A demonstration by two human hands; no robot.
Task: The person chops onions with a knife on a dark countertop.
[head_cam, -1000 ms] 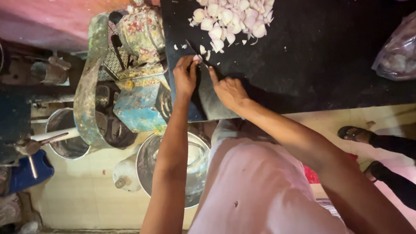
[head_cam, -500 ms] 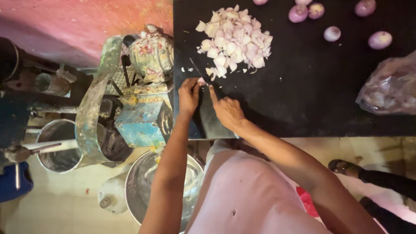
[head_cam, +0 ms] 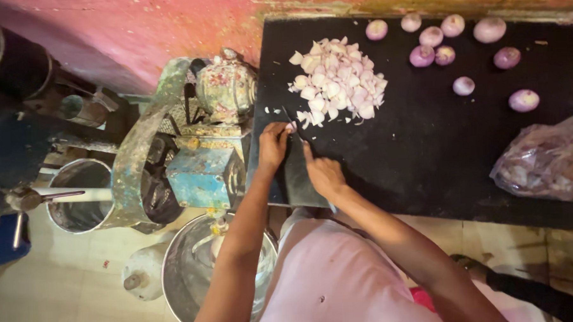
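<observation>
Chopped onion pieces point(head_cam: 338, 83) lay beyond our hands on the black board point(head_cam: 426, 150). Our left hand point(head_cam: 273, 145) pinched an onion piece point(head_cam: 290, 126); our right hand point(head_cam: 324, 173) was closed around the knife point(head_cam: 293, 124).

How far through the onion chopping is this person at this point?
Done: a pile of chopped onion lies on the black board. In hand: the left hand steadies a small piece against the knife in the right hand. Left: about eight peeled whole onions wait at the far right.
</observation>
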